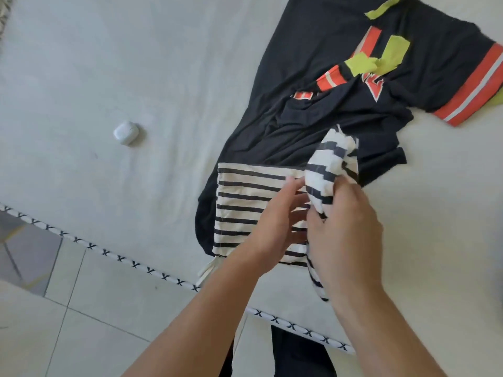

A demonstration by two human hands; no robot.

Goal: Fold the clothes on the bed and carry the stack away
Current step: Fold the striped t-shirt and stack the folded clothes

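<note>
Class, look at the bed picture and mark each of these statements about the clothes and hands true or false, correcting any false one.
1. The right hand grips a bunched part of the striped garment. True.
2. The striped garment lies partly on the black jersey. True.
3. The small white case sits on the black jersey. False: it lies apart, on the white bedsheet.
4. The left hand holds the small white case. False: it is at the striped garment.

White sheet (109, 77) over the bed, edged with a cross-stitched trim (119, 258). Pale floor tiles (95, 322) below, lower left. Soft, even daylight throughout.
</note>
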